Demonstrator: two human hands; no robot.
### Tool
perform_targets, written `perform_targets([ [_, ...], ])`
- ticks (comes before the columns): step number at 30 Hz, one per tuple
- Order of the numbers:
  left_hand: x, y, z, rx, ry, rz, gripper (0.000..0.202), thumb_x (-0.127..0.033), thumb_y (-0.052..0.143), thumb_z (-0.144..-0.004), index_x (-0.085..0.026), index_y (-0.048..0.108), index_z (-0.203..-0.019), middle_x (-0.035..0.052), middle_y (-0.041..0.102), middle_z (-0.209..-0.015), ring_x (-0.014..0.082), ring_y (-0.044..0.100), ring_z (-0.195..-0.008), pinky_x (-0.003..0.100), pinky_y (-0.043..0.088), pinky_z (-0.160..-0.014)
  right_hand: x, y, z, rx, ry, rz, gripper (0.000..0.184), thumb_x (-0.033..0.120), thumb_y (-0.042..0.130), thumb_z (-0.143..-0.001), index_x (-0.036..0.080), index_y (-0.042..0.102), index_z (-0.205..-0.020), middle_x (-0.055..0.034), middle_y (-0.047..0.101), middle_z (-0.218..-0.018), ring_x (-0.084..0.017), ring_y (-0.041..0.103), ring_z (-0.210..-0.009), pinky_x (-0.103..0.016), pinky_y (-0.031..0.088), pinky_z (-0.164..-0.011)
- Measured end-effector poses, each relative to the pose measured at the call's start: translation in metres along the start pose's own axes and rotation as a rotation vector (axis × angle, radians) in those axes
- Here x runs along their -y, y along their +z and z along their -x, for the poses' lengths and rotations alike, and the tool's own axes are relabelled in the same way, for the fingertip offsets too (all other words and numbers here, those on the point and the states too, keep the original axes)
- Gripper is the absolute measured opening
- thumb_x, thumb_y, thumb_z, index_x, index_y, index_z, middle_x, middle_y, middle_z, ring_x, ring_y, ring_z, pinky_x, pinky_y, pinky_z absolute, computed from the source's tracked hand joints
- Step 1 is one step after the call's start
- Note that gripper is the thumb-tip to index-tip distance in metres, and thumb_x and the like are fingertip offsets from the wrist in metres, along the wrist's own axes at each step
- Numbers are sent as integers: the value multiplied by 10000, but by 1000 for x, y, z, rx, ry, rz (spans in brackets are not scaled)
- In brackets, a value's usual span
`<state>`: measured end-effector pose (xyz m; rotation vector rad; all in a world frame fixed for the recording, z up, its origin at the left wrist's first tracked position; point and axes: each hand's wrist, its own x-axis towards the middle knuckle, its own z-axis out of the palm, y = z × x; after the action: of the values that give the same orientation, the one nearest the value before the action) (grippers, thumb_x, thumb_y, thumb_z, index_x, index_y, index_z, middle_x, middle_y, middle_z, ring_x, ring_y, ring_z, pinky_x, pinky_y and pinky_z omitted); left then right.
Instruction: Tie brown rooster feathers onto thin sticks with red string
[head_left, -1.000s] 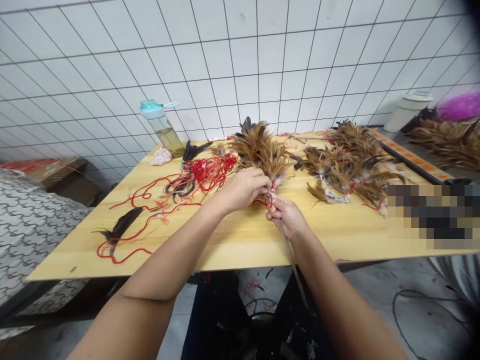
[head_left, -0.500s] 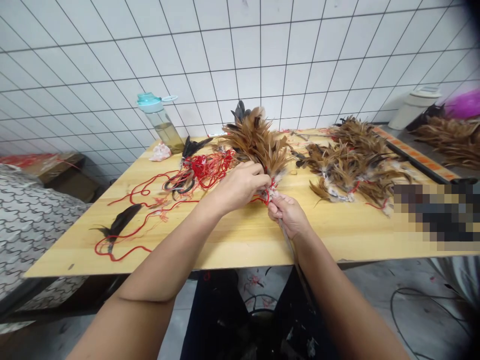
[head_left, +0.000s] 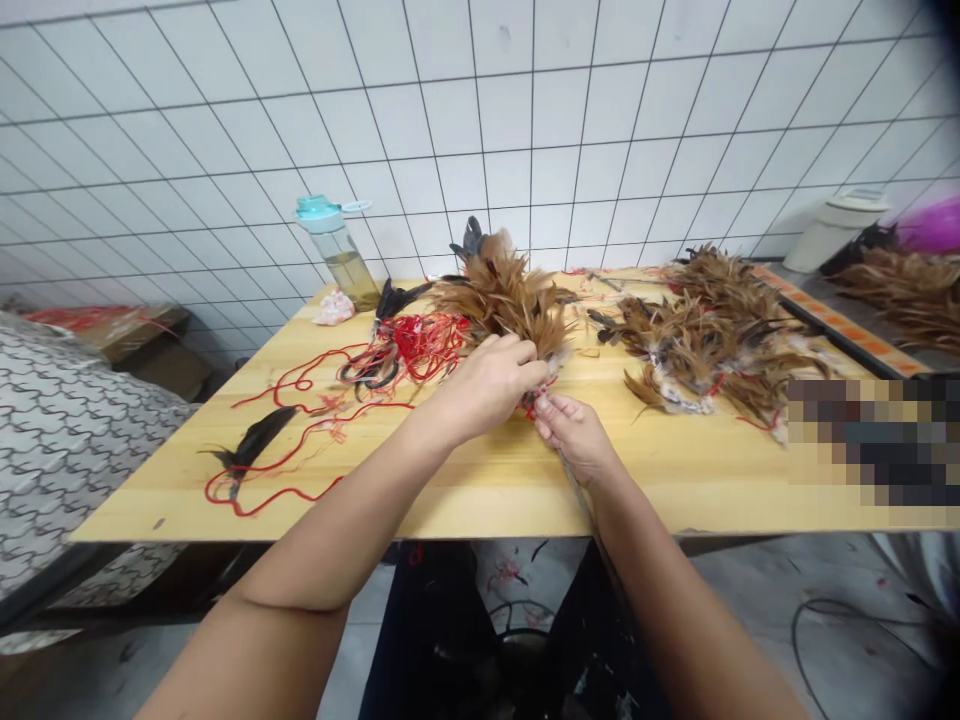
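My left hand (head_left: 491, 385) is closed around the base of a bunch of brown feathers (head_left: 506, 295) that fans up and away over the wooden table (head_left: 480, 480). My right hand (head_left: 574, 435) sits just below it, fingers closed on a thin stick (head_left: 592, 525) that runs down toward me past the table edge. Red string (head_left: 534, 400) shows between the two hands where the feathers meet the stick.
A tangle of red string (head_left: 420, 345) and scissors (head_left: 367, 370) lie left of the bunch. A dark feather (head_left: 251, 445) rests near the left front. Loose brown feathers (head_left: 712, 335) pile up on the right. A water bottle (head_left: 337, 250) stands by the tiled wall.
My left hand has slid a little up and over the feather base, covering more of the red wrap. The bunch has tipped lower. The right hand keeps its grip.
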<state>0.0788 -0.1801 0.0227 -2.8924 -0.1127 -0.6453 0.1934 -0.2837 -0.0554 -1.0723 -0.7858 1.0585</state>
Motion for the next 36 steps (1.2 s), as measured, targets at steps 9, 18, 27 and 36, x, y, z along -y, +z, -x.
perform_targets([
  [9, 2, -8, 13, -595, -262, 176, 242, -212, 534, -879, -183, 614, -1106, 86, 629, -1066, 201, 534, -1047, 363, 417, -945, 4, -9, 2, -11, -8, -207, 346, 449, 719, -736, 171, 517, -699, 96, 355, -481, -27, 164, -401, -225, 84, -420],
  [18, 7, 47, 30, -255, -643, 1055, 197, -177, 557, -789, -126, 620, -968, 72, 676, -945, 171, 621, -881, 286, 493, -798, 9, -10, 8, 5, -33, -268, 338, 397, 681, -791, 190, 444, -668, 107, 312, -463, -30, 126, -384, -208, 122, -397],
  [27, -34, 59, 18, -62, -493, 1647, 367, -268, 640, -789, -94, 556, -1102, 114, 654, -972, 175, 626, -881, 324, 477, -866, 12, -8, 10, -49, -98, -255, 395, 390, 687, -791, 185, 407, -602, 105, 289, -443, -30, 126, -389, -207, 145, -409],
  [36, -15, 54, 24, -79, -665, 1271, 173, -286, 574, -798, -128, 646, -795, 33, 636, -748, 165, 562, -759, 268, 449, -730, 6, -1, 8, -187, -90, 9, 398, 441, 689, -776, 172, 462, -590, 73, 381, -483, -34, 228, -414, -210, 156, -416],
])
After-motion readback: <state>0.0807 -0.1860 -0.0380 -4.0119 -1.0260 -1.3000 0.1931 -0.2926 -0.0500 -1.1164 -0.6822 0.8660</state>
